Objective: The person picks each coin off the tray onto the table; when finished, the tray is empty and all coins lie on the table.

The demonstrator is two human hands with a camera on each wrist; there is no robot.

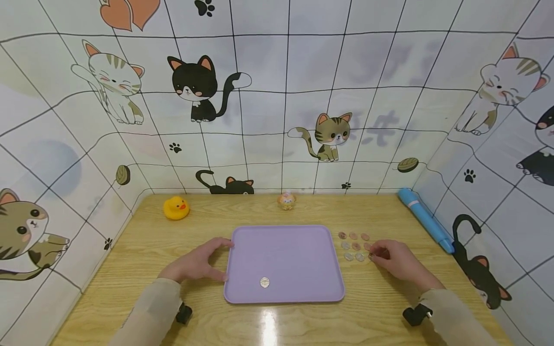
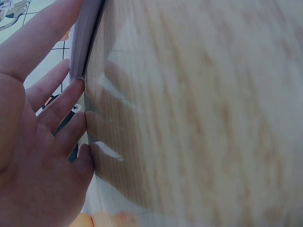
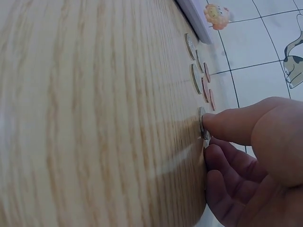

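Observation:
A lilac tray [image 1: 285, 259] lies flat on the table, with one silver coin [image 1: 265, 282] near its front left. My left hand [image 1: 196, 262] rests at the tray's left edge, thumb and fingers spread and straight. In the left wrist view, the fingertips [image 2: 78, 87] touch the tabletop beside the tray's side [image 2: 87, 38]. Right of the tray, several copper and silver coins [image 1: 356, 246] lie in loose rows. At their right end my right hand [image 1: 396, 259] pinches a silver coin [image 3: 201, 118] at the table surface, thumb against it and the other fingers curled behind.
A yellow rubber duck [image 1: 176, 208] sits at the back left of the table. A small round figurine [image 1: 287, 201] stands behind the tray. A blue cylinder [image 1: 426, 220] lies along the right side. Cat-patterned walls [image 1: 268, 105] enclose the back and sides.

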